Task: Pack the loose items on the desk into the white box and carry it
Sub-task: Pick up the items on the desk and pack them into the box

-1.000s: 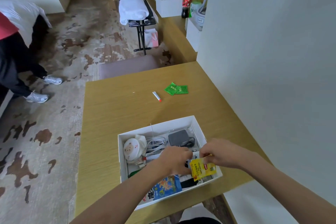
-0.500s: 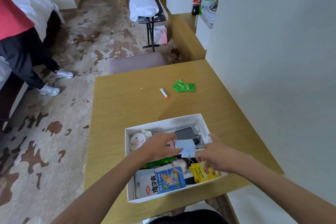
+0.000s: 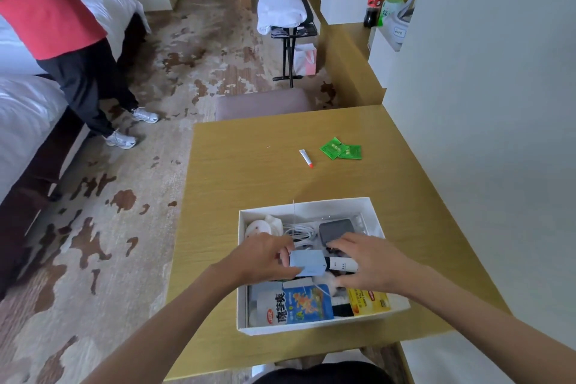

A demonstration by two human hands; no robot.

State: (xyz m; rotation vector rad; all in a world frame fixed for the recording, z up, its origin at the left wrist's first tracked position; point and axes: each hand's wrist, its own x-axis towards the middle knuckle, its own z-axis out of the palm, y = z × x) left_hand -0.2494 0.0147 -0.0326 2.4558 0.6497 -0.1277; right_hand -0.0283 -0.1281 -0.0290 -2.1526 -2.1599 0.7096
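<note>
White box (image 3: 241, 259) sits on the tabletop (image 3: 249, 190) at the near edge, lid off and nearly full. Left hand (image 3: 265, 256) is over the box's left-centre, with its fingers (image 3: 285, 242) curled and pinching a pale blue card (image 3: 307, 263) held just above the contents. Right hand (image 3: 371, 265) is over the right-centre, holding nothing. Its fingers (image 3: 346, 243) are spread and loosely bent, with the tips at the near edge of a grey adapter (image 3: 336, 229) and above a white tube with a dark cap (image 3: 343, 264); cannot tell whether they actually touch. Other contents: a round white item (image 3: 258, 226) in the far left corner, white cables (image 3: 300, 232) between it and the adapter, a blue snack packet (image 3: 307, 302) along the near wall, and a yellow tea packet (image 3: 369, 301) in the near right corner. Loose on the tabletop, well beyond the box: two green sachets (image 3: 341, 150), overlapping, and just to their left a small tube with a red cap (image 3: 306, 158), lying flat. Off the tabletop: a padded stool (image 3: 265, 101) against the far edge, a patterned carpet (image 3: 124, 196), a bed (image 3: 25, 115) at left, and a person in a red top (image 3: 53, 9) standing beside it.
</note>
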